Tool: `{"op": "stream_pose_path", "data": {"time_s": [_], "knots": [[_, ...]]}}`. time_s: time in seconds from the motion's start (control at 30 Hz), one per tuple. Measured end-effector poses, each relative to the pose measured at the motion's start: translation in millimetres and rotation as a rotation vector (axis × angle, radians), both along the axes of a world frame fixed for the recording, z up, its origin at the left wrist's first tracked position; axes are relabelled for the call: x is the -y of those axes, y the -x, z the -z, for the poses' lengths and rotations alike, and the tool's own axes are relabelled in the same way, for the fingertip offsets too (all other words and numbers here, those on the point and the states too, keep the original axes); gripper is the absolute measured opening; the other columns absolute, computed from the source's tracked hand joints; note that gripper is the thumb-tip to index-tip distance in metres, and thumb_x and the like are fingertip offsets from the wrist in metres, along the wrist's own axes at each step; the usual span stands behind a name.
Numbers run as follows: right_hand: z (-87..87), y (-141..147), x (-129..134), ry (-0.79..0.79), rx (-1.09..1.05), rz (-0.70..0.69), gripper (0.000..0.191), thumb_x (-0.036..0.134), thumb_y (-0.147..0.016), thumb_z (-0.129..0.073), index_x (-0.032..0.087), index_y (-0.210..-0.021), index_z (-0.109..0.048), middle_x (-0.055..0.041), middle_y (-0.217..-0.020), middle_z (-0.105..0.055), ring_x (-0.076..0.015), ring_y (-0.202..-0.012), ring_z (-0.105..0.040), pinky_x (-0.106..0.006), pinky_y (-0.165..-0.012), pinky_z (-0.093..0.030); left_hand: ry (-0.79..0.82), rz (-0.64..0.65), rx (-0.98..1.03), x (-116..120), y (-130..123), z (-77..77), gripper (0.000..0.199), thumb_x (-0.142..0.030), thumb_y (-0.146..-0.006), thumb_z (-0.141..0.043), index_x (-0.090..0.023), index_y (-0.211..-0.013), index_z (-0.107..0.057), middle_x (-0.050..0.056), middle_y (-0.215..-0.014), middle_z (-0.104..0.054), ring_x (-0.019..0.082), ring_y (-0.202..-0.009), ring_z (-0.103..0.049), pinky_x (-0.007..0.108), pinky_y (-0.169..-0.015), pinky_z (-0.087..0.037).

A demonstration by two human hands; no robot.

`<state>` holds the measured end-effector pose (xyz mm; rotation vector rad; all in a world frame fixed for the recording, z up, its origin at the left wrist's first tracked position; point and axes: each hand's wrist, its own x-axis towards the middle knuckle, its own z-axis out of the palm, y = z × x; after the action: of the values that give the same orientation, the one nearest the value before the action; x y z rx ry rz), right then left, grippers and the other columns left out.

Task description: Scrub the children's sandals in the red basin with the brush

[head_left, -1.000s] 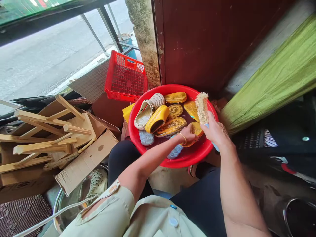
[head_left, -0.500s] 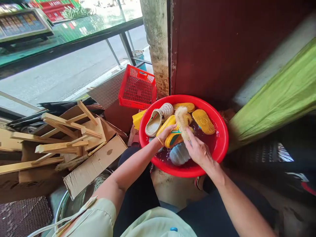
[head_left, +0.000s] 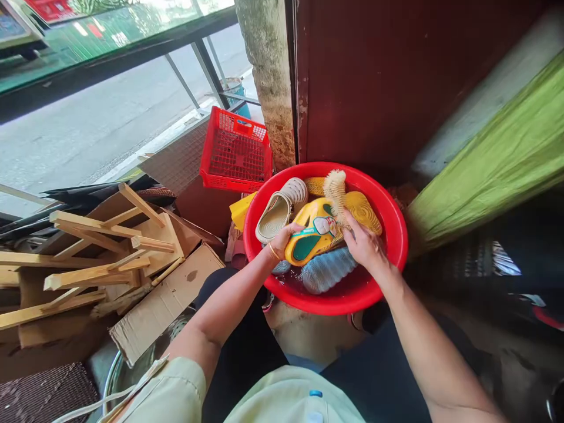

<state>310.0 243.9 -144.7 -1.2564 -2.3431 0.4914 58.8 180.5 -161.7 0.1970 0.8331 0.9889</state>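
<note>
My left hand (head_left: 284, 239) grips a yellow clog (head_left: 324, 210) with a green footbed by its left edge, holding it above the water. In my right hand (head_left: 363, 242) is a pale-bristled scrub brush (head_left: 335, 191), at the clog's right side. Both are over a round red basin (head_left: 399, 235). A cream clog (head_left: 273, 217) lies at the basin's left side. Below the held clog a grey-blue ribbed shoe (head_left: 328, 270) sits in the water. A yellow sole (head_left: 363, 211) shows behind my right fingers, and another yellow piece (head_left: 315, 186) rests at the far rim.
A red plastic crate (head_left: 238, 150) stands behind the basin on the left. Upturned wooden stool legs (head_left: 106, 235) and cardboard (head_left: 165, 305) are piled at my left. Green cloth (head_left: 493, 153) hangs on the right, beside a dark red panel (head_left: 374, 82).
The yellow clog has turned so its green footbed and patterned strap face up towards me. The brush has shifted slightly right and off the clog's middle. The view has moved a little.
</note>
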Motion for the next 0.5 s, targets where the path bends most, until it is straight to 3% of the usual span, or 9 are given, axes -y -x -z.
{"op": "stream_pose_path", "data": {"time_s": [0.17,0.3,0.4,0.5], "knots": [[4.4,-8.0,6.0,0.039,0.058,0.098,0.061,0.032,-0.103,-0.04,0.013,-0.161,-0.037,-0.017,-0.14,-0.066,-0.0318,-0.121,-0.069,-0.044,-0.101,-0.056,-0.052,-0.147,0.076,-0.2,-4.8,-10.3,0.053,-0.044,-0.089,-0.052,-0.01,-0.126,-0.068,0.015,-0.099,-0.08,0.033,-0.097,-0.077,0.05,-0.09,-0.061],[-8.5,5.7,43.8,-0.055,0.03,-0.05,0.064,0.035,-0.105,-0.036,0.014,-0.164,-0.029,-0.018,-0.145,-0.062,-0.03,-0.122,-0.068,-0.039,-0.099,-0.057,-0.05,-0.179,0.106,-10.7,-18.8,-12.5,0.057,-0.054,-0.095,-0.048,-0.01,-0.125,-0.068,0.016,-0.102,-0.079,0.033,-0.102,-0.075,0.051,-0.094,-0.06],[-22.7,17.1,82.2,0.009,0.219,-0.209,0.061,0.036,-0.106,-0.033,0.023,-0.166,-0.03,-0.0151,-0.12,-0.075,-0.0276,-0.096,-0.076,-0.035,-0.082,-0.061,-0.09,-0.337,0.048,-24.4,-20.2,-14.4,0.053,-0.054,-0.097,-0.047,-0.011,-0.118,-0.071,0.014,-0.097,-0.079,0.032,-0.102,-0.075,0.048,-0.095,-0.061],[-32.6,15.9,101.6,0.123,0.392,-0.29,0.064,0.033,-0.105,-0.036,0.028,-0.168,-0.022,-0.01,-0.097,-0.078,-0.0259,-0.08,-0.076,-0.033,-0.07,-0.058,-0.133,-0.534,-0.084,-33.9,-14.8,-21.7,0.043,-0.049,-0.098,-0.052,-0.014,-0.114,-0.072,0.009,-0.095,-0.079,0.029,-0.105,-0.075,0.042,-0.096,-0.062]]}}
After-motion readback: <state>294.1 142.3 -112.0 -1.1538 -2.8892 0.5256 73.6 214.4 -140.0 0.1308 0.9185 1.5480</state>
